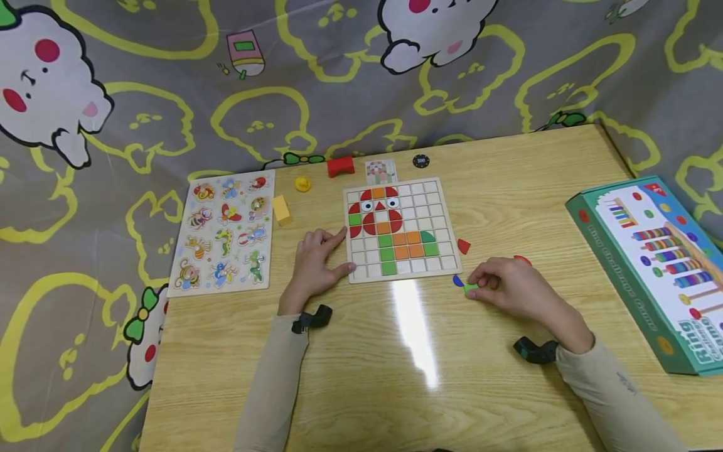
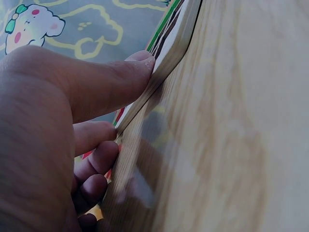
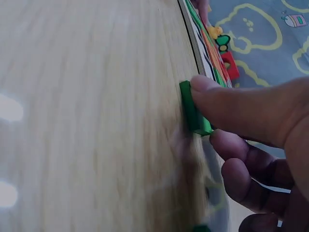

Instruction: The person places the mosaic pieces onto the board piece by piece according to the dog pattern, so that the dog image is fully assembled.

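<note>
A square wooden grid board (image 1: 449,258) lies on the table, with red, orange and green tiles set in many of its cells. At its left edge my left hand (image 1: 315,267) touches the frame with thumb and index finger; in the left wrist view the thumb (image 2: 116,84) rests against the rim. My right hand (image 1: 508,285) pinches a small green tile (image 3: 190,108) between thumb and finger, off the board's lower right corner. Close to that tile lies a blue curved piece (image 1: 457,280). A red quarter-round piece (image 1: 464,246) is beside the board; another red piece (image 1: 522,258) is partly hidden behind the right hand.
An insect puzzle board (image 1: 214,285) lies at the left, next to an orange block (image 1: 281,210). Behind the grid board are a yellow duck (image 1: 302,184), a red block (image 1: 341,167), a pattern card (image 1: 381,171) and a black chip (image 1: 420,161). A game box (image 1: 627,289) stands at right.
</note>
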Action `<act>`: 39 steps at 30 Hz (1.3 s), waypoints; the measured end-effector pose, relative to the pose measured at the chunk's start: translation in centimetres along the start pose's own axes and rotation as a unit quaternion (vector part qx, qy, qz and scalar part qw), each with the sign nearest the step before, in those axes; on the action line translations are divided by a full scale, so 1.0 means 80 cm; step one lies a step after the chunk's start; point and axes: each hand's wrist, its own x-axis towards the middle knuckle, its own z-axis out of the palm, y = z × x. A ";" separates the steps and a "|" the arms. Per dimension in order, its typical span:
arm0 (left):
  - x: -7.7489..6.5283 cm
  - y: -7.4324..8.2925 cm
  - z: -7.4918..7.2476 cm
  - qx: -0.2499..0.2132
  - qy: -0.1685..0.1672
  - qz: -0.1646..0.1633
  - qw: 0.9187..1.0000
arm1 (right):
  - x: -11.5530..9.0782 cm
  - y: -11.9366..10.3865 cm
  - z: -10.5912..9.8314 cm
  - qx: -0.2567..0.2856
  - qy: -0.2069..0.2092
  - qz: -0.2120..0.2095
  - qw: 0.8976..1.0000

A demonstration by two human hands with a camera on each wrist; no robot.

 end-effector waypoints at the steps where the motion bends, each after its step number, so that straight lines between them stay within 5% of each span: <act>1: 0.000 0.000 0.000 -0.001 0.000 -0.001 1.000 | 0.000 0.001 -0.001 -0.007 0.002 0.005 1.000; 8: 0.000 0.002 -0.001 0.000 0.002 0.000 1.000 | -0.004 0.007 -0.010 -0.036 0.012 0.048 0.998; 22: -0.003 0.001 -0.002 -0.003 0.008 0.004 1.000 | -0.005 0.013 -0.014 0.000 0.013 0.024 1.000; 29: -0.003 -0.001 -0.002 0.004 0.007 0.001 1.000 | 0.023 0.014 -0.013 0.090 0.043 0.029 0.995; 39: -0.001 0.001 -0.001 0.001 0.013 0.014 1.000 | 0.072 -0.001 0.003 0.175 0.003 0.031 0.984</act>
